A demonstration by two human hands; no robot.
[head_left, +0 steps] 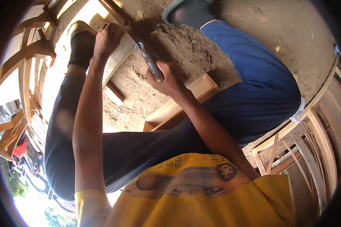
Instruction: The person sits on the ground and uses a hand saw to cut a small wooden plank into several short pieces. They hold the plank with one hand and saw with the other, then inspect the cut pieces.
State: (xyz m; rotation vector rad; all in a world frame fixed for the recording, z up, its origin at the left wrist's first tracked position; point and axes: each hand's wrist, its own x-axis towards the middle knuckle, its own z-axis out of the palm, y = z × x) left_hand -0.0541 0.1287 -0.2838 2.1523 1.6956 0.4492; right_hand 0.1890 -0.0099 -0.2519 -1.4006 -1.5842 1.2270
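My right hand [167, 78] is wrapped around the grey, wrapped-looking handle [149, 62] of what looks like a handsaw. Its narrow blade [128, 34] runs away to the upper left, past my left hand, and its teeth cannot be made out. My left hand [108, 39] is closed, with curled fingers, at the upper edge of a pale wooden board [120, 56]. The fingertips are partly hidden, but they seem to grip this board. The board lies slanting on the ground between my legs, below the blade.
A shallow wooden box frame [202, 86] lies against my thigh. A short wood offcut [114, 92] rests on the sandy ground [223, 56]. Curved wooden frames [24, 72] stand at the left. More wooden frames [310, 151] lean at the right. Chips are scattered near my feet.
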